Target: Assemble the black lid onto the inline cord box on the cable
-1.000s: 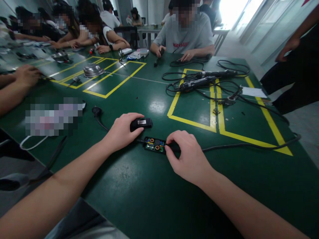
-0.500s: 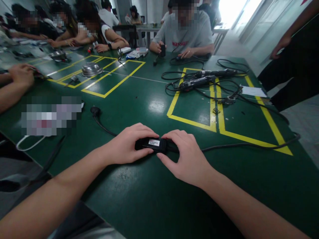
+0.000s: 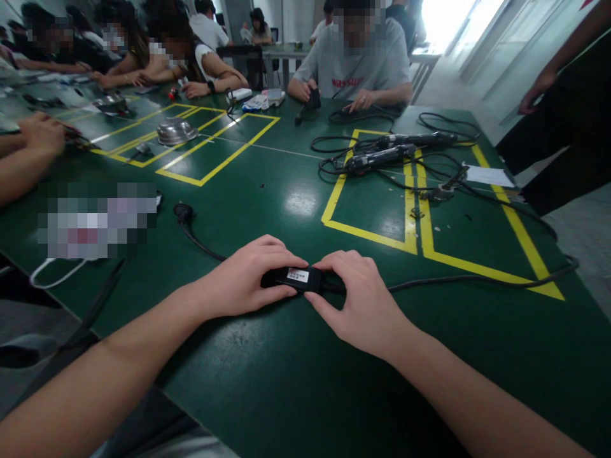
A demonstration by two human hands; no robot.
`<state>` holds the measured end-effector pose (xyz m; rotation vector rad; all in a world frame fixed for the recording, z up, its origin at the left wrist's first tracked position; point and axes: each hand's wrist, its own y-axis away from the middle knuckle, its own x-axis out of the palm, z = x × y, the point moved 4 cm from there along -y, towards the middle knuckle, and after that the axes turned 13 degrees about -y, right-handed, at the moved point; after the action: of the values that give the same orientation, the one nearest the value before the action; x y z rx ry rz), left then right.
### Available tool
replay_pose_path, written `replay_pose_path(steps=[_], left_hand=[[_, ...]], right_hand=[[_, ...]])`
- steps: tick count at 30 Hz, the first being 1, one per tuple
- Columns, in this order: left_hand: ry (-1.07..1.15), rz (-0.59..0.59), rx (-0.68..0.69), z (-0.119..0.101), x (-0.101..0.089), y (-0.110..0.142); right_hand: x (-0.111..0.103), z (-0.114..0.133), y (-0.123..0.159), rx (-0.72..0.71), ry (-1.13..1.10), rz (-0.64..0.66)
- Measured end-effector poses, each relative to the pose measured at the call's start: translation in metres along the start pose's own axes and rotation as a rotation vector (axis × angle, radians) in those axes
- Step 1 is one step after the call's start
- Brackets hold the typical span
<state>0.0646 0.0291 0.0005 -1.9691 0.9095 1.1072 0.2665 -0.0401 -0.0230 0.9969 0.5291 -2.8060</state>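
A small black power adapter (image 3: 299, 276) with a white printed label lies low over the green table, in line with a black cord. My left hand (image 3: 245, 275) is closed around its left part, thumb on the near side and fingers on the far side. My right hand (image 3: 358, 300) pinches its right end between thumb and fingertips. Left of my hands the cord ends in a black plug (image 3: 182, 213) resting on the table. From under my right hand the cord (image 3: 458, 278) runs off to the right. My palms hide part of the adapter and cord.
Two black electric screwdrivers (image 3: 382, 158) with coiled cords lie at the right, by yellow tape (image 3: 367, 233). A metal bowl (image 3: 176, 131) stands back left. A blurred-out item (image 3: 90, 222) lies near left. A co-worker across holds a black box (image 3: 313, 98); others sit around.
The view has shifted very slightly. Both my hands keep their grip on the adapter. Across the table, the co-worker's black box has tilted a little.
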Motion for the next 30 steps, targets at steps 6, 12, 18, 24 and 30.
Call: replay_pose_path(steps=[6, 12, 18, 24, 30], left_hand=[[0.024, 0.008, -0.014, 0.0017, -0.0001, 0.0002], [0.018, 0.019, -0.029, 0.0030, 0.0002, 0.0008], [0.013, 0.016, -0.024, 0.0030, 0.0000, 0.0002], [-0.009, 0.028, -0.041, 0.0032, -0.0010, -0.0005], [-0.036, 0.042, -0.053, 0.0042, -0.0013, -0.0001]], right_hand=[[0.0002, 0.0001, 0.0001, 0.005, -0.023, 0.003], [0.0004, 0.0003, 0.0003, -0.012, -0.003, -0.003], [0.0003, 0.0001, 0.0002, -0.004, -0.015, 0.004], [0.0003, 0.0008, 0.0001, -0.009, -0.013, 0.006], [-0.0001, 0.0014, -0.0003, 0.002, -0.002, 0.021]])
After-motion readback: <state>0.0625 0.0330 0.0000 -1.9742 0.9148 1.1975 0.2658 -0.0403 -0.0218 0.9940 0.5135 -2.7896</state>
